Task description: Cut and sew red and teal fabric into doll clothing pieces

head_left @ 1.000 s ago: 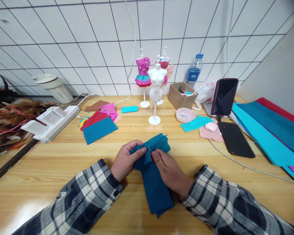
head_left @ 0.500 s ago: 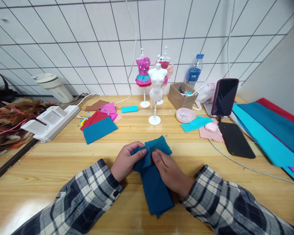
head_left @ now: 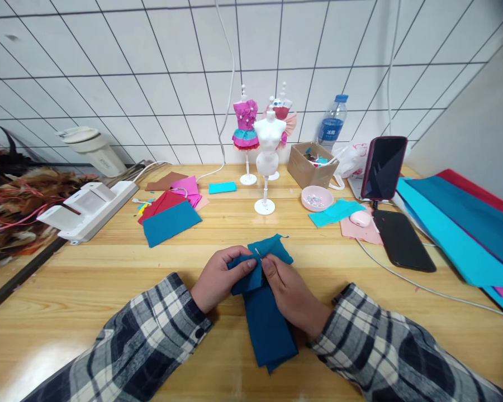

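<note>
A piece of teal cloth (head_left: 270,329) is held up between my hands, its long folded part hanging toward me over the table. My left hand (head_left: 224,273) pinches the cloth's left side, thumb on top and fingers underneath. My right hand (head_left: 291,287) is closed at the cloth's right side, thumb pressed down. From its fingertips a thin, shiny metal tool (head_left: 257,254) points up and left across the cloth, close to my left thumb. Most of that tool is hidden, so its kind cannot be made out. The cloth's upper flap (head_left: 276,245) spreads beyond my right fingertips, with a loose thread at its corner.
A bare white mini dress form (head_left: 270,137) stands ahead, before two dressed ones. Rightward are a pink bead bowl (head_left: 317,199), cardboard box (head_left: 310,170), phones (head_left: 404,240) and a cable. Cloth scraps (head_left: 171,223) and a white power strip (head_left: 96,209) lie left; large folded fabric (head_left: 465,223) lies far right.
The cloth's upper flap has shifted and flattened, and its left part is turned more under my left thumb. The metal tip has moved slightly. Both hands stay in nearly the same place.
</note>
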{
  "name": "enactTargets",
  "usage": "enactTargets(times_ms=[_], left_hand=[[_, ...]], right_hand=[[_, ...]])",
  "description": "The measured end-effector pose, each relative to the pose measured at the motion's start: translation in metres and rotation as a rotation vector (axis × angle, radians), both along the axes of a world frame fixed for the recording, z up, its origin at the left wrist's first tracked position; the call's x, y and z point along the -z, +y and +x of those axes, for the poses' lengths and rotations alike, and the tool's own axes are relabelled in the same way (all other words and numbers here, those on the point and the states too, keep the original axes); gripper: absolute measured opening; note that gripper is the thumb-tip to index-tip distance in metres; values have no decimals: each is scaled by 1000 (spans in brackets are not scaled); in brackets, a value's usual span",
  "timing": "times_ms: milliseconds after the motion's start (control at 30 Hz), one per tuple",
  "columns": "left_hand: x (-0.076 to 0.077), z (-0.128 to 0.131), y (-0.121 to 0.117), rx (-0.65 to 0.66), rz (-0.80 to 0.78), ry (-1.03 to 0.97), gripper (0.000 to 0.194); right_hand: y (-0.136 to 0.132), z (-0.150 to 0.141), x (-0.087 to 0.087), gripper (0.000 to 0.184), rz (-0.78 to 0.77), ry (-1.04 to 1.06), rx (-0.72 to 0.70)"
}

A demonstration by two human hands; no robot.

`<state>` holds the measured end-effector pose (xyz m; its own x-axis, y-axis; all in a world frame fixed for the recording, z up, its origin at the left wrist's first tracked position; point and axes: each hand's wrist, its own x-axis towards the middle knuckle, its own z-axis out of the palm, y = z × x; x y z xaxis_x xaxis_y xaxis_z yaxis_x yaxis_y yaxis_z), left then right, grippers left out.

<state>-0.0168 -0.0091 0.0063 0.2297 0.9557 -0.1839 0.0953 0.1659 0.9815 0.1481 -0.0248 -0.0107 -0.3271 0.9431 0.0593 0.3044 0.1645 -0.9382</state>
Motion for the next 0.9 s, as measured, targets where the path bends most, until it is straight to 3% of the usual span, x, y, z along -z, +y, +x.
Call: enactTargets(times_ms=[233,333,467,567,667,767,833,900], left_hand=[[5,-15,10,-229,-117,-197,27],[6,-19,13,-256,-131,-221,29],[7,-18,14,-262,-111,-206,31],[7,-20,14,-245,-106,-166,29],[-1,-22,9,-69,25,-40,21],[-12,-18,-3,365,350,220,12],[-16,-12,-12,618,537,326,11],[-16,-5,-18,754,621,391,25]], right_hand=[[18,16,-1,42,-259,120,41],[22,18,1,44,-324,121,8],[27,26,-6,36,-172,43,-6],[36,40,-14,28,-28,-126,-9],[42,51,-17,32,106,-396,-80],[42,52,-15,45,193,-660,-140],[41,49,-12,36,204,-804,-116],[42,48,-11,23,207,-913,-70]])
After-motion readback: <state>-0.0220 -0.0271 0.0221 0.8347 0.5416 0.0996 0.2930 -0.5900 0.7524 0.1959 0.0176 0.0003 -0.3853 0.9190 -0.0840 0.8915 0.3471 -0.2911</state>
